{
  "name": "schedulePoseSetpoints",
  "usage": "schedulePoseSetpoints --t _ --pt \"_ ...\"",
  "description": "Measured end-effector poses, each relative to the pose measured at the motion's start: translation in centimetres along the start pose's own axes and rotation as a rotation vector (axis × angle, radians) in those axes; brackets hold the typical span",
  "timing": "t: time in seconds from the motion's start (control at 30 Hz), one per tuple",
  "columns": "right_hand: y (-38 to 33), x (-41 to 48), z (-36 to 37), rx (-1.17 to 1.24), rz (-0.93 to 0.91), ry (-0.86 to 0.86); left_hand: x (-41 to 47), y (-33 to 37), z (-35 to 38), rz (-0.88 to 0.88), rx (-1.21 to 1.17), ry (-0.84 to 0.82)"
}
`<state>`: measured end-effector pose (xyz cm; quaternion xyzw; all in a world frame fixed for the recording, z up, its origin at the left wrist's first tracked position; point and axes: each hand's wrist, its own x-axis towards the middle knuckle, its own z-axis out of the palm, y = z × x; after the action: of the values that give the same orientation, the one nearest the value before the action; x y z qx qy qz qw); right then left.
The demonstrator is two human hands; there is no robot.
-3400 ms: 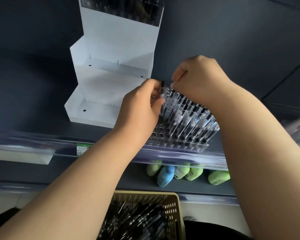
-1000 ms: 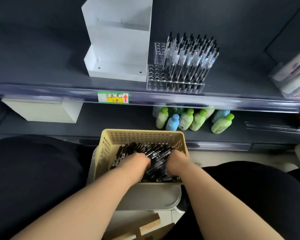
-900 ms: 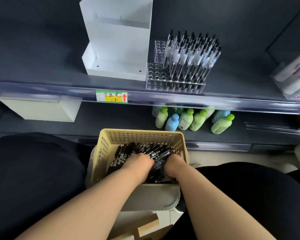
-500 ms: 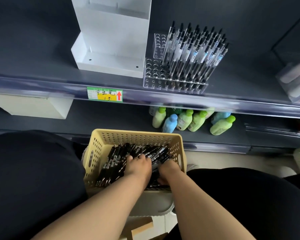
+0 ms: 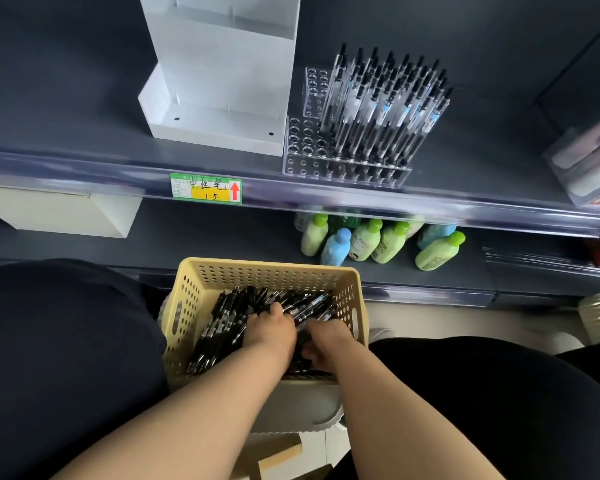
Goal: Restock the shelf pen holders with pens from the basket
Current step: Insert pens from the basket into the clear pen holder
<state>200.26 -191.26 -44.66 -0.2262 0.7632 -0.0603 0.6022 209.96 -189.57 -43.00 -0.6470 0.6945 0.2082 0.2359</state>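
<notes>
View: head, the only one; the scene is being looked down on from above.
Basket: the basket (image 5: 267, 270) is being shown low in the middle, below both shelves, with dark clothing on either side; a loose heap of black pens (image 5: 227, 318) is being held in it.
Left hand: the left hand (image 5: 271, 332) is being pressed, back up, onto the heap in the basket's middle. Its fingers (image 5: 277, 309) are being bent down among the pens, and it cannot be told whether any pen is being pinched.
Right hand: the right hand (image 5: 328, 344) is being held against the left one, near the basket's right wall. Its fingers are being hidden by the pens, so their state cannot be told.
Holder: the clear holder (image 5: 309, 161) is being carried at the front edge of the upper shelf (image 5: 66, 133). Its right part is being filled by racked pens (image 5: 381, 105) leaning to the right, and open holes are being shown at its left.
Stand: a white stepped stand (image 5: 222, 98) is being shown just left of the holder.
Tag: a green and yellow tag (image 5: 205, 192) is being displayed on the shelf rail, left of the holder.
Bottles: green and blue bottles (image 5: 364, 240) are being stored on the lower shelf, behind the basket.
</notes>
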Motion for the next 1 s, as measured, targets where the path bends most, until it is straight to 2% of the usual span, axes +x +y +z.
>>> schedulePoseSetpoints --t 0.13,0.27,0.4,0.47,0.53,0.7,0.83,1.0 --pt "-0.4 -1.1 0.1 0.005 -0.048 -0.012 -0.3 -0.6 -0.6 -0.08 -0.153 0.024" --pt "-1.1 -2.8 0.0 0.005 -0.181 -0.007 -1.4 -1.6 -1.3 -0.125 -0.354 0.082" --pt "-1.7 -5.5 -0.2 -0.192 -0.48 0.086 -3.2 -2.3 -2.4 -0.117 -0.496 0.22" --pt "-2.3 -7.2 -0.3 -0.326 -0.636 0.145 -4.1 -2.6 -3.7 -0.083 -0.566 0.327" --pt "-3.3 -8.9 -0.9 -0.349 -0.767 0.206 -5.0 -2.8 -5.7 -0.033 -0.655 0.457" --pt "-8.4 -13.1 -4.3 -0.238 -1.059 0.405 -6.6 -3.4 -12.1 0.116 -0.859 0.725" --pt "-13.2 -16.9 -6.8 -0.021 -1.258 0.404 -6.8 -5.1 -17.3 0.203 -0.947 0.832" --pt "-19.2 -19.6 -8.6 0.038 -1.442 0.47 -5.3 -6.7 -22.4 0.195 -1.05 0.948"
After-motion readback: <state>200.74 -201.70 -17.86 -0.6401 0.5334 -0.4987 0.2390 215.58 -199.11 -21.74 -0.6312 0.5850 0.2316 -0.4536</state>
